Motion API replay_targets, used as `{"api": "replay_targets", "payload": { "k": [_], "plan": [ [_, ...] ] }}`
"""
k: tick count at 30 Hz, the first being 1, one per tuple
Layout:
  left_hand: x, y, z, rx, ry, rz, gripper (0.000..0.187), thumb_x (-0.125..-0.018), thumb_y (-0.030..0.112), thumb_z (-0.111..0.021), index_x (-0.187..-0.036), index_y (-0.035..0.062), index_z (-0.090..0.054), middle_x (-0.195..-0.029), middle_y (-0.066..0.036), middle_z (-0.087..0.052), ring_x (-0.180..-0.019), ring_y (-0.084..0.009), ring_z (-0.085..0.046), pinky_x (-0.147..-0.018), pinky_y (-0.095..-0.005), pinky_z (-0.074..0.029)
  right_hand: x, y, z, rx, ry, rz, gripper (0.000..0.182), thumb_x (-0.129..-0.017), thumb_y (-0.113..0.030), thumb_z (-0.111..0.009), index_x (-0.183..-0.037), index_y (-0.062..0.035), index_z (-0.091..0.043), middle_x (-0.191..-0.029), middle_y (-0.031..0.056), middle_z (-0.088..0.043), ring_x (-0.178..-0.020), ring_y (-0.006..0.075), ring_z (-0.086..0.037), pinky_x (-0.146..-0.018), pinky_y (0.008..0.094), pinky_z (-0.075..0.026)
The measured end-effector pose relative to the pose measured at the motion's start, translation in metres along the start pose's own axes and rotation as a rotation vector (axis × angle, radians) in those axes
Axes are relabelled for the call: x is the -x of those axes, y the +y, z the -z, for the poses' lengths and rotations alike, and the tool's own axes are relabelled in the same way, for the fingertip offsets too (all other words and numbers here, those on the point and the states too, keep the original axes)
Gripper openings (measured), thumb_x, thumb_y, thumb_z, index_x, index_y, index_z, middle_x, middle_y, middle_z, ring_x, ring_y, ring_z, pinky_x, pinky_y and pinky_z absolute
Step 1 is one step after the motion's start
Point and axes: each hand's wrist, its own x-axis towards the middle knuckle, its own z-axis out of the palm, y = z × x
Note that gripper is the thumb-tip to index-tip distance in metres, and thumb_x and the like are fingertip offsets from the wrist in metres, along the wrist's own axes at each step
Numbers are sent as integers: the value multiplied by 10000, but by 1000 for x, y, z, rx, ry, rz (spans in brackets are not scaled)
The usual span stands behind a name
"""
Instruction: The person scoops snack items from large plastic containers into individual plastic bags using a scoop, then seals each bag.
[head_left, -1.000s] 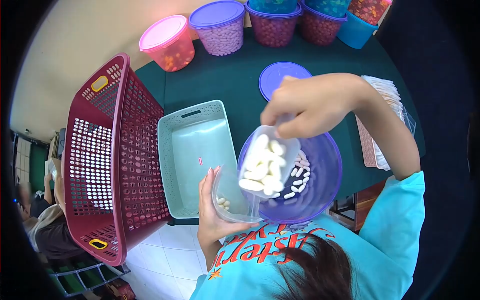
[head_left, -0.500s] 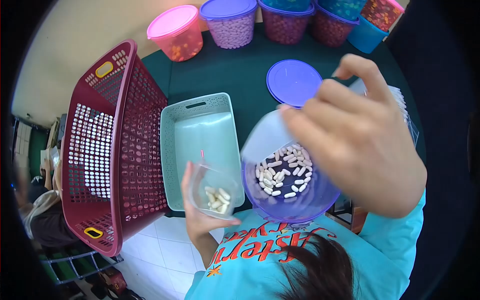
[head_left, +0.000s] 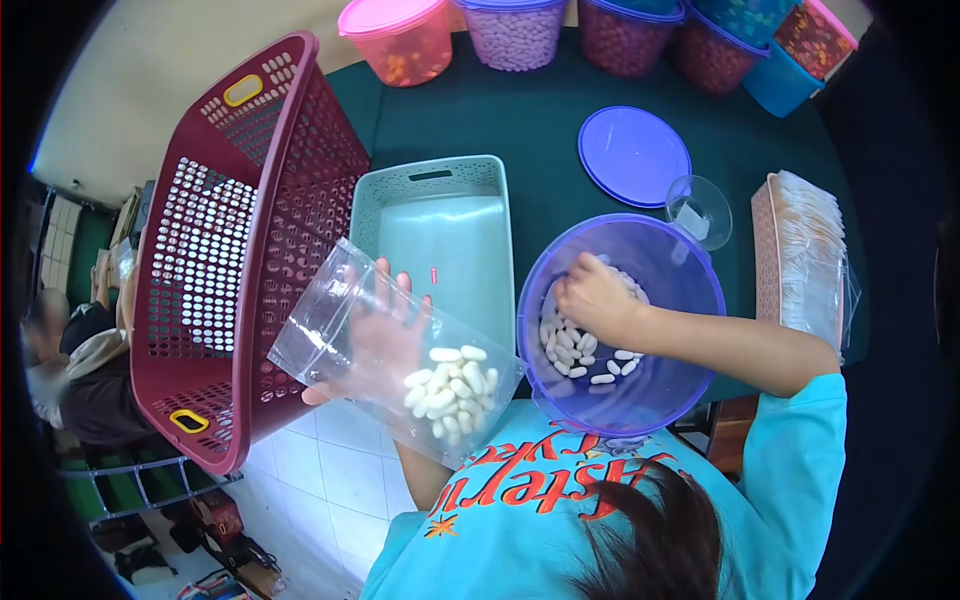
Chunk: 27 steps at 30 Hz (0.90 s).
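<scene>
My left hand [head_left: 380, 345] supports a clear plastic bag [head_left: 335, 320] from behind, its fingers spread and showing through the film. White oblong pieces [head_left: 450, 390] are gathered at the bag's right end. My right hand [head_left: 598, 297] is down inside the purple tub [head_left: 690, 340], its fingers curled among more white pieces [head_left: 570, 350]; whatever its fingertips hold is hidden. The pale green basket [head_left: 508, 240] stands left of the tub, with a small red item [head_left: 434, 274] inside.
A maroon laundry basket [head_left: 280, 150] leans at the left. Behind the tub are a purple lid [head_left: 634, 155] and a clear cup [head_left: 710, 200]. A pink box [head_left: 766, 240] of plastic bags stands right. Lidded tubs [head_left: 513, 40] line the back. Another person [head_left: 100, 340] is far left.
My right hand has gone down into the tub, away from the scoop-like clear piece above it. The bag now lies tilted across my left hand, with more white pieces visible. The view has shifted.
</scene>
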Motion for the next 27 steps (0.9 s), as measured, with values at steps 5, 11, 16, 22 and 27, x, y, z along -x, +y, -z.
{"api": "replay_targets", "payload": {
  "k": [5,11,16,22,27],
  "plan": [
    [4,-7,-1,-25,13,-3,1364,-330,691,-703,-1335,42,-48,-1346,-267,-61,-1225,-434,-162,-972,-574,-168,14,-17,-2,-142,-185,228,74,-662,-148,-548,-673,-122,-617,-606,-13,-577,-684,147,-560,-701,293,-330],
    [12,-4,0,-108,122,-32,1402,-309,702,-700,-1333,23,-26,-1342,-285,-69,-1219,-443,-171,-962,-580,-162,24,-3,-12,-186,-510,323,102,-682,-154,-569,-732,-129,-654,-676,2,-609,-721,165,-585,-759,350,-337],
    [16,-1,4,-182,81,40,1410,-259,732,-673,-1335,37,-82,-1380,-220,-7,-1256,-384,-97,-986,-550,-131,18,24,46,55,-403,71,102,-669,-159,-582,-725,-109,-650,-643,19,-592,-730,202,-579,-721,345,-322],
    [13,-10,0,-68,77,36,1410,-273,688,-711,-1339,48,-47,-1364,-254,-31,-1231,-416,-161,-978,-560,-157,29,9,9,255,-504,-165,136,-630,-174,-608,-736,-95,-640,-622,45,-582,-658,233,-577,-701,378,-295],
    [15,-8,-2,-65,131,11,1414,-278,667,-726,-1345,62,-21,-1349,-282,-63,-1205,-443,-220,-968,-567,-187,25,19,7,77,-645,-110,138,-654,-179,-599,-757,-97,-643,-649,38,-600,-675,208,-592,-727,363,-290]
  ]
}}
